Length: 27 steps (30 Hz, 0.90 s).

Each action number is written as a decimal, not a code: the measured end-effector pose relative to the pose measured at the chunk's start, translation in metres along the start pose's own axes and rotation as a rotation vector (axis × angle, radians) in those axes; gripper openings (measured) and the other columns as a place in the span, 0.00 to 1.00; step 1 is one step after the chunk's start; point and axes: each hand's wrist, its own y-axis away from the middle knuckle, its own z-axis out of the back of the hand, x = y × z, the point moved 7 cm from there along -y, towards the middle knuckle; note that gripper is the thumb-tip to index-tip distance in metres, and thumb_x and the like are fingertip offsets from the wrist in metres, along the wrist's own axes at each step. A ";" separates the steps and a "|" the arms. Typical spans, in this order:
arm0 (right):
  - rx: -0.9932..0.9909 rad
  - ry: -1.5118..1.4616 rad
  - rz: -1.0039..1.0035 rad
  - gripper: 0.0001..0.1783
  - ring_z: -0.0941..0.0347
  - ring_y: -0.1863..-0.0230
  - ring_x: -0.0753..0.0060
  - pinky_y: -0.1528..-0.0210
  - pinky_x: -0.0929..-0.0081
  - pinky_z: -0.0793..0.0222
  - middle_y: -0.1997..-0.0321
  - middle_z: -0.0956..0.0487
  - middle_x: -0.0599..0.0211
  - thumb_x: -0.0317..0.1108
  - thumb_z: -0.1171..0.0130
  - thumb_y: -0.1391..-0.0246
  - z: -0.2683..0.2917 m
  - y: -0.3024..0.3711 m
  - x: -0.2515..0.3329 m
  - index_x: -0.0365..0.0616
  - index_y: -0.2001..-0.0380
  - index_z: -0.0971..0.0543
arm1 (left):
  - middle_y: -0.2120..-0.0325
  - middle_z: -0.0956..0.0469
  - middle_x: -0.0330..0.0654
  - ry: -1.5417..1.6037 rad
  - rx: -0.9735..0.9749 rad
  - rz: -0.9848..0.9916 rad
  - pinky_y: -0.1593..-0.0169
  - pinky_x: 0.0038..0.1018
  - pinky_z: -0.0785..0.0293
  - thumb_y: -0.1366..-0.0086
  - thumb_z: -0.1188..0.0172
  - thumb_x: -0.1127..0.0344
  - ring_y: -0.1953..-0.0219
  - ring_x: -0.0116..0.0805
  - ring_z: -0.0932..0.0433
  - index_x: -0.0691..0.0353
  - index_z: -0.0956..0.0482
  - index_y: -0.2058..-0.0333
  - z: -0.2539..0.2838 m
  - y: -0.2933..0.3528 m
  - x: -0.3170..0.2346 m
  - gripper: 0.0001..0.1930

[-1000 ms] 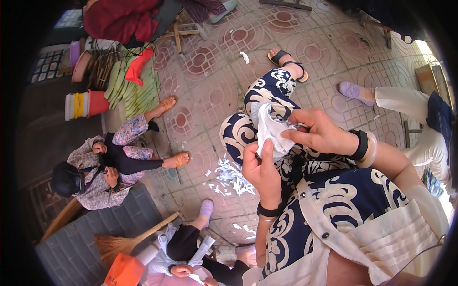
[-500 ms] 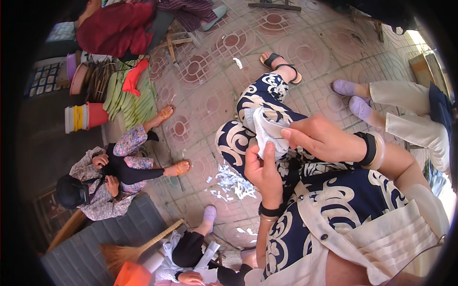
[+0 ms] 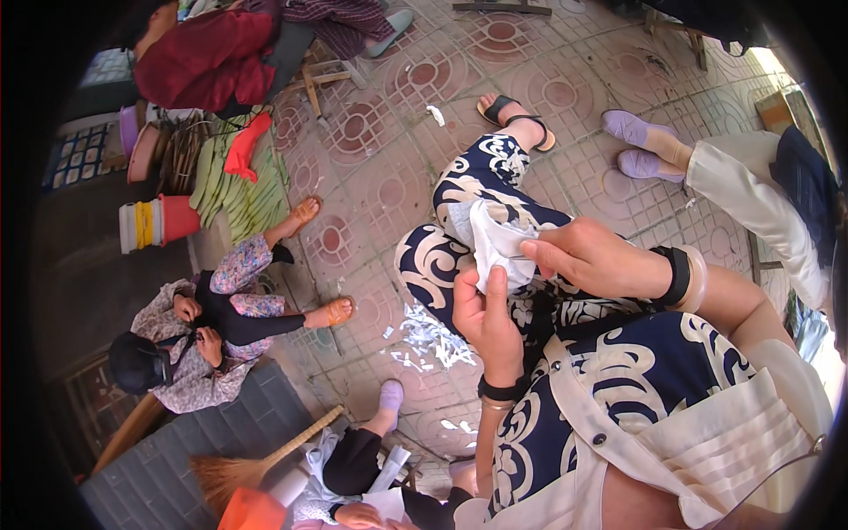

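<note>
A thin white piece of cloth is stretched between my two hands above my lap. My left hand pinches its lower edge between thumb and fingers. From the right, my right hand grips its side, thumb uppermost. Under the cloth lies more pale, crumpled material, resting on my dark blue and cream patterned trousers; whether it is one piece with the cloth I cannot tell.
White scraps lie heaped on the patterned tiles by my leg. Several people sit around. Long green pods or leaves, buckets and a straw broom are on the left.
The white cloth's raised part has shifted slightly and looks flatter; both hands keep their hold. At right, the person in cream trousers has drawn their legs together.
</note>
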 end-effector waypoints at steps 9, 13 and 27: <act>-0.024 -0.003 -0.019 0.24 0.26 0.77 0.50 0.70 0.59 0.33 0.82 0.24 0.54 0.45 0.55 0.34 -0.002 0.001 -0.003 0.37 0.75 0.21 | 0.64 0.26 0.34 -0.075 0.025 -0.034 0.58 0.17 0.34 0.33 0.44 0.72 0.63 0.18 0.30 0.66 0.27 0.61 0.000 0.002 0.003 0.05; -0.023 -0.001 -0.022 0.24 0.26 0.77 0.49 0.70 0.58 0.33 0.81 0.24 0.53 0.44 0.55 0.34 -0.002 0.001 -0.005 0.36 0.75 0.21 | 0.64 0.26 0.34 -0.133 0.049 -0.058 0.59 0.16 0.35 0.33 0.44 0.72 0.65 0.19 0.31 0.65 0.27 0.63 -0.002 0.003 0.002 0.04; -0.024 -0.156 -0.027 0.29 0.31 0.81 0.63 0.72 0.66 0.35 0.85 0.27 0.60 0.49 0.56 0.33 -0.014 0.002 -0.020 0.37 0.78 0.22 | 0.69 0.27 0.38 -0.307 0.114 -0.222 0.59 0.21 0.34 0.37 0.43 0.74 0.67 0.26 0.31 0.66 0.28 0.66 -0.007 0.005 -0.010 0.04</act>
